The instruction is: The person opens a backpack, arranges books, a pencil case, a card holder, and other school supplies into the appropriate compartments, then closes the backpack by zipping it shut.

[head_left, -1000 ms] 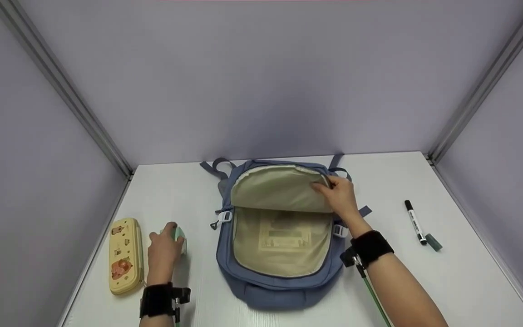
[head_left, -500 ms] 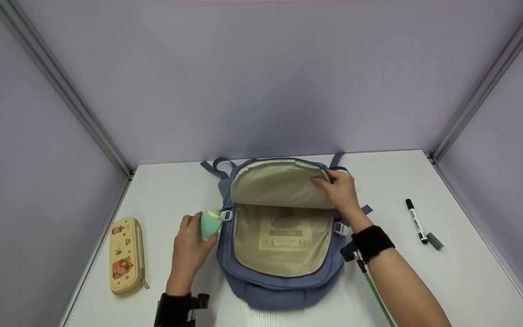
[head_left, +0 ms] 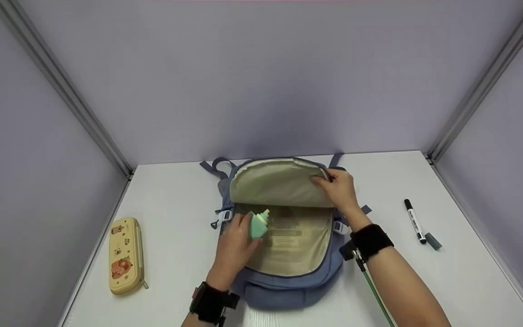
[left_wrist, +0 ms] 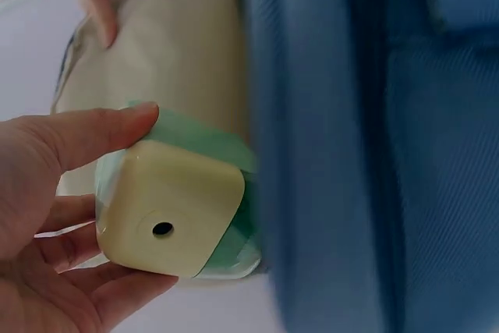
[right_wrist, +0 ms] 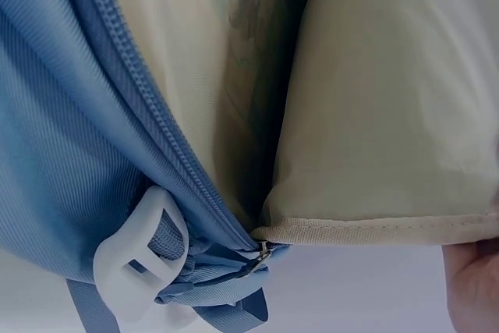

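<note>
A blue backpack (head_left: 284, 290) lies on the white table with its main compartment unzipped and the beige lining showing. Over the opening's left side, my left hand (head_left: 235, 243) grips a green-and-cream pencil sharpener (head_left: 258, 226). In the left wrist view, thumb and fingers are around the sharpener (left_wrist: 175, 208), whose cream face has a small round hole. My right hand (head_left: 341, 193) pinches the right edge of the backpack's front flap (head_left: 279, 184) and holds it up. The right wrist view shows the lifted flap (right_wrist: 374, 115) beside the zipper, with part of the right hand at the edge.
A yellow pencil case (head_left: 124, 256) with cartoon prints lies at the left of the table. To the right are a black-and-white marker (head_left: 415, 221) and a dark green eraser-like block (head_left: 433, 241). Grey panels (head_left: 279, 81) enclose the back and sides.
My left hand has carried the pencil sharpener from beside the yellow case rightward to over the backpack's opening. My right hand still holds the flap, now slightly higher.
</note>
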### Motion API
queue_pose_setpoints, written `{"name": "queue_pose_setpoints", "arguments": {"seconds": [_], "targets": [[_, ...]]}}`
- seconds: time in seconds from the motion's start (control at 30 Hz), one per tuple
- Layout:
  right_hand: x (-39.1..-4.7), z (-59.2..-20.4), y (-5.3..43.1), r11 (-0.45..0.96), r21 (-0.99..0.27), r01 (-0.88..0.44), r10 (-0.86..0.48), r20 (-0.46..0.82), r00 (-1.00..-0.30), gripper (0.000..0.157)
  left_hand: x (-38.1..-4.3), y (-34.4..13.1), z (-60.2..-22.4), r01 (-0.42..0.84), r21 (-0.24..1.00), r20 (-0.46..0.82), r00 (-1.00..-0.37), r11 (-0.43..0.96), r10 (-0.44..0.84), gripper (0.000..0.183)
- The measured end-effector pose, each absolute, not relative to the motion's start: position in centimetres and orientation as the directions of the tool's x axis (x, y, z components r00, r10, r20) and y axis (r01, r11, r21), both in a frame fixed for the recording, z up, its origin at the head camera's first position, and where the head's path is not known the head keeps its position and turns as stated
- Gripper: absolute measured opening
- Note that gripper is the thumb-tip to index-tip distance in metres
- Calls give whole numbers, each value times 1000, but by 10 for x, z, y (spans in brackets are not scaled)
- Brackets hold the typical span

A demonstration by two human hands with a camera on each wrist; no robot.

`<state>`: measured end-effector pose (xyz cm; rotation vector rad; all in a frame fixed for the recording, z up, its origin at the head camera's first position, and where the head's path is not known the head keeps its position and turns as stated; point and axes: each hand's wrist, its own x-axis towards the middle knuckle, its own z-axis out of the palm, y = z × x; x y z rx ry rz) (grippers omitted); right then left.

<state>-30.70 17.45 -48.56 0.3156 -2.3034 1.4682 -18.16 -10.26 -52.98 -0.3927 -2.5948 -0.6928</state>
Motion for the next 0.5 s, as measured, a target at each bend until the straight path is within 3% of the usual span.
{"name": "queue_pose_setpoints", "arguments": {"seconds": [0.3,0.5], "targets": [[-307,-488,176,438,-809,-391,18,443,-896,26,-185,-78,-562,467,162,501,-798,869,335,55],[-309,-488,178,436,-807,-398,18,450,-893,22,-187,-78,-570,560,109,464,-760,822,456,42]]}}
